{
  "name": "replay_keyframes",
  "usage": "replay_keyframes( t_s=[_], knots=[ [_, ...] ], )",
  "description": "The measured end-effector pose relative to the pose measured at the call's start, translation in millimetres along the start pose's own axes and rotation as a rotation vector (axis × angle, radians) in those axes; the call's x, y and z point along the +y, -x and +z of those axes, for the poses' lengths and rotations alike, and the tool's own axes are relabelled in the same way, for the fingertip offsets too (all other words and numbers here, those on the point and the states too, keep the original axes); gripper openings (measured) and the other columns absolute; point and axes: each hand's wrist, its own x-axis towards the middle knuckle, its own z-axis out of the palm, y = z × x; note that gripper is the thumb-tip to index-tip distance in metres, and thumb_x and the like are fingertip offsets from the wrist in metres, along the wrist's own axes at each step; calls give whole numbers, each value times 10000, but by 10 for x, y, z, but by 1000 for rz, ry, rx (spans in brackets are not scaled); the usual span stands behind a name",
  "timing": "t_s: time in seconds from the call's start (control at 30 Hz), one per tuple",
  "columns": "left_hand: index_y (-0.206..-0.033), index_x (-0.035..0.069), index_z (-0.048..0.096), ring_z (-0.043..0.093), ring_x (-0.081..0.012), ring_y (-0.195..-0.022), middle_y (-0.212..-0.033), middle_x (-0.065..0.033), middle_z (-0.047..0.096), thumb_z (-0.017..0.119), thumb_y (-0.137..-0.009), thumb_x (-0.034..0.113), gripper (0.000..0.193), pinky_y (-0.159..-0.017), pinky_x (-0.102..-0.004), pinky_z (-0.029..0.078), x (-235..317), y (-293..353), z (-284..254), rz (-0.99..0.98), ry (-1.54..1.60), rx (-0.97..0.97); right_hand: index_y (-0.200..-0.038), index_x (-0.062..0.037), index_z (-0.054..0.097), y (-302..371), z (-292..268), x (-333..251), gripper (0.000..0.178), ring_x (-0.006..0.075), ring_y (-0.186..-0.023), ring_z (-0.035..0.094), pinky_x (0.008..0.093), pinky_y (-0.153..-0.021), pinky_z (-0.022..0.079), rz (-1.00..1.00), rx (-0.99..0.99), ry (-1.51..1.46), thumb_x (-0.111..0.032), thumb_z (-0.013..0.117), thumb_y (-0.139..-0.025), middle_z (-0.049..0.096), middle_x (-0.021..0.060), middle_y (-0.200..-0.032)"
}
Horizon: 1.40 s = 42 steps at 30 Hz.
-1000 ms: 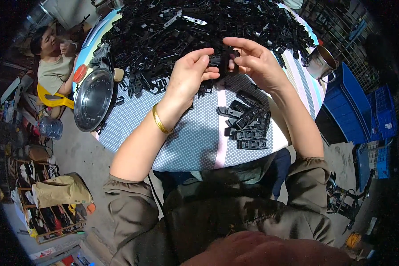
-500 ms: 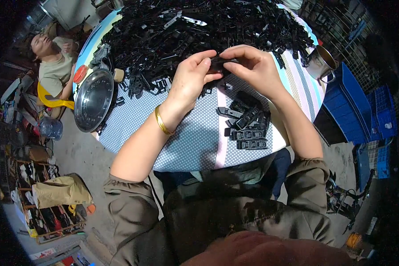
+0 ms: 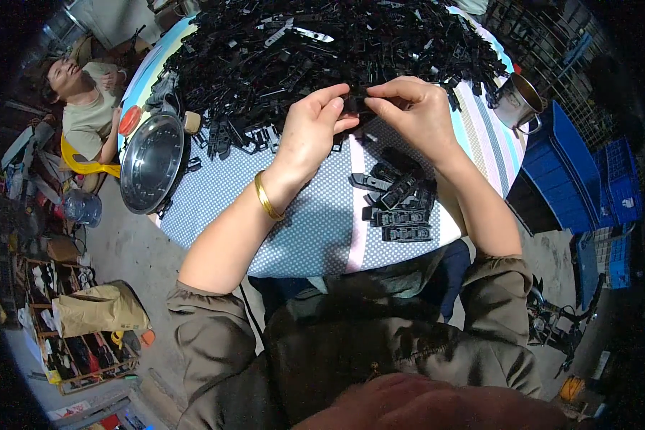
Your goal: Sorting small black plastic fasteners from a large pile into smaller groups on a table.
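The head view looks down on a table (image 3: 301,236) under a dotted grey-blue cloth with pale stripes toward its right edge; its far half is buried beneath a heap of black plastic parts (image 3: 322,50), a couple of light grey strips lying on top of the heap; no label or sign can be read anywhere, and the only package-like thing is a tan sack (image 3: 100,308) slumped on the floor at lower left, beside low racks of dark goods. The left hand (image 3: 309,132), a gold bangle (image 3: 266,197) on its wrist, and the right hand (image 3: 412,115) meet just in front of the heap, fingers curled and thumb tips pinched from either side on one small black plastic piece (image 3: 356,102) held a little above the cloth; both hands are mostly closed around it. Below the right wrist a small cluster of sorted black clips (image 3: 398,204) lies on the cloth, near the table's front edge. At the left rim rests a round steel bowl (image 3: 150,161), with a small orange lid (image 3: 129,120) just beyond it; a steel mug (image 3: 517,104) stands at the right rim. Blue crates (image 3: 588,172) stand on the floor to the right; another person sits on a yellow chair (image 3: 86,161) at upper left, well apart from the hands.
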Motion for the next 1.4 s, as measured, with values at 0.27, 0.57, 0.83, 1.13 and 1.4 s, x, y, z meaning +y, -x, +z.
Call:
replay_keyframes(
  t_s=[0.27,0.57,0.83,1.13,1.4],
  knots=[
    [-1113,-77,479,583,-110,-718,-881,-105,604,558,-798,68,356,-646,-197,481,-2,-3,-73,58,-184,11,-757,-4,642,45,122,-65,103,193,-703,585,262,-616,468,-227,120,129,-47,654,-664,624,88,-750],
    [-1155,-70,441,556,-83,-700,-847,-74,599,563,-786,20,399,-650,-183,463,157,-8,-110,42,-10,-78,-1007,-15,595,-93,-53,52,314,135,-882,562,247,-793,433,381,-370,-611,-178,652,-745,603,75,-952],
    [-1151,-69,438,555,-83,-702,-838,-65,592,557,-787,17,393,-650,-191,472,175,42,-61,-2,84,-164,-1033,-33,589,-174,-135,293,347,127,-867,572,259,-771,450,215,-394,-569,-299,563,-813,612,76,-959],
    [-1029,22,571,548,-125,-794,-922,-90,577,585,-771,80,265,-707,-253,451,194,225,71,407,-733,-635,-1141,-140,519,-367,-254,1462,444,281,-1045,475,396,-890,366,-35,222,761,-29,504,-712,552,119,-1065],
    [-911,-10,604,579,-106,-745,-814,-52,629,595,-772,119,190,-678,-224,457,597,46,-467,406,-919,-20,-895,-134,637,-390,-308,1549,212,244,-826,553,409,-716,386,-59,148,934,-126,554,-700,617,76,-791]
  ],
)
